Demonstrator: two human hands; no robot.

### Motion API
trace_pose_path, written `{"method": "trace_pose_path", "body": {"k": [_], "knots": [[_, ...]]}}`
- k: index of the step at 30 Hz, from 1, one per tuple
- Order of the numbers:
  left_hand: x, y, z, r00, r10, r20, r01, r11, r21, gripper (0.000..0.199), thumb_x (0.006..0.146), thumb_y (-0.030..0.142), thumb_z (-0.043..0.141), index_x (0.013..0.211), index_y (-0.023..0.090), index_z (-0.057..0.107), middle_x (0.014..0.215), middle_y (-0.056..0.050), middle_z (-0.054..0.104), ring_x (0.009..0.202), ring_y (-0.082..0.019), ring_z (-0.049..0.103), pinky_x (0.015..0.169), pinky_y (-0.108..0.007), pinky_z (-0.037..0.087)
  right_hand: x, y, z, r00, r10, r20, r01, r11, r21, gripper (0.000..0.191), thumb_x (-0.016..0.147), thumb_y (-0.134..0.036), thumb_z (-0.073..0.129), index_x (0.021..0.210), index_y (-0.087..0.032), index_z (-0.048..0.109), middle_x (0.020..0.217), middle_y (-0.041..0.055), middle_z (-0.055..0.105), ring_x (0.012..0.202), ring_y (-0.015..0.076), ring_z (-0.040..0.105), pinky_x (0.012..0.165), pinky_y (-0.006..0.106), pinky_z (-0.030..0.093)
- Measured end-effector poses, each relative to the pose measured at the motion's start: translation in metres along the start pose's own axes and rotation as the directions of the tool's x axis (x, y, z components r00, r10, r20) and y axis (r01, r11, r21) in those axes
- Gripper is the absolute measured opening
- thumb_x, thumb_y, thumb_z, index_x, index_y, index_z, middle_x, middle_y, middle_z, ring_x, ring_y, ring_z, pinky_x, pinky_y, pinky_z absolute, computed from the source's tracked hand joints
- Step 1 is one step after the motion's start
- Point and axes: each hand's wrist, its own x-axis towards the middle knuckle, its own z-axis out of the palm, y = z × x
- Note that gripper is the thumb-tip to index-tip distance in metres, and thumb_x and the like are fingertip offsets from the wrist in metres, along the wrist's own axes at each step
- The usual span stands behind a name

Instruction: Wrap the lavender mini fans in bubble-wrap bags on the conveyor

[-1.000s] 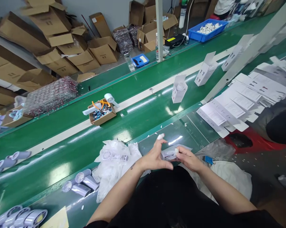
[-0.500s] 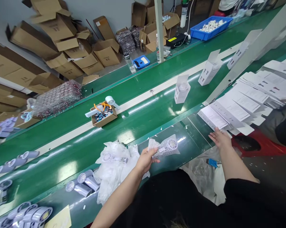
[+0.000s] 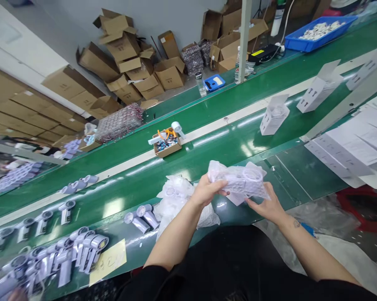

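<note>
My left hand (image 3: 209, 190) grips a lilac device with a round head in a bubble-wrap bag (image 3: 245, 179), held above the near ledge. My right hand (image 3: 268, 205) is at the bag's right end, thumb toward me and the other fingers partly hidden behind the wrap. Between my hands, under the bag, a white paper piece (image 3: 237, 198) sticks out at my right thumb; whether it is a leaflet or a flat carton I cannot tell. Just left lies a heap of bubble-wrap bags (image 3: 176, 196), beside two unwrapped lilac devices (image 3: 141, 219).
Flat white cartons with leaflets (image 3: 348, 150) overlap at the right. On the green conveyor belt (image 3: 213, 150) stand an open white box (image 3: 274, 115) and a small parts carton (image 3: 168, 144). Several lilac devices (image 3: 85, 246) lie lower left by a yellow paper (image 3: 110, 261). A post (image 3: 354, 102) rises at right.
My right hand has come left from the white cartons to the wrapped device, and a white paper piece now shows there. My left hand has raised the bag. The view has turned left.
</note>
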Motion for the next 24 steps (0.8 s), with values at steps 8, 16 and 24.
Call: {"method": "trace_pose_path", "body": {"k": [8, 16, 24], "knots": [[-0.016, 0.013, 0.030, 0.959, 0.273, -0.074, 0.024, 0.183, 0.983, 0.027, 0.087, 0.037, 0.045, 0.103, 0.017, 0.053, 0.087, -0.010, 0.064, 0.078, -0.025, 0.064, 0.069, -0.037, 0.050, -0.001, -0.027, 0.037, 0.978, -0.206, 0.043, 0.205, 0.978, 0.027, 0.035, 0.076, -0.027, 0.064, 0.106, -0.021, 0.047, 0.123, 0.0142, 0.030, 0.107, 0.0272, 0.050, 0.087, 0.045, 0.050], [-0.013, -0.022, 0.049, 0.928, 0.253, 0.272, -0.253, -0.106, 0.962, 0.033, 0.092, 0.038, 0.038, 0.117, 0.019, 0.049, 0.109, -0.011, 0.057, 0.102, -0.026, 0.054, 0.083, -0.042, 0.046, -0.006, -0.015, 0.039, 0.966, -0.247, 0.071, 0.240, 0.966, 0.091, 0.040, 0.080, -0.022, 0.061, 0.112, -0.022, 0.037, 0.129, 0.0168, 0.033, 0.119, 0.0295, 0.043, 0.090, 0.050, 0.047], [-0.024, -0.024, 0.040, 0.858, 0.386, 0.339, -0.370, 0.005, 0.929, 0.037, 0.091, 0.043, 0.041, 0.115, 0.022, 0.059, 0.119, -0.010, 0.059, 0.130, -0.034, 0.029, 0.107, -0.062, 0.010, 0.065, 0.020, -0.009, 0.959, -0.103, 0.262, 0.042, 0.973, 0.228, 0.043, 0.066, -0.037, 0.073, 0.098, -0.020, 0.050, 0.115, 0.0119, 0.048, 0.106, 0.0278, 0.052, 0.079, 0.040, 0.050]]}}
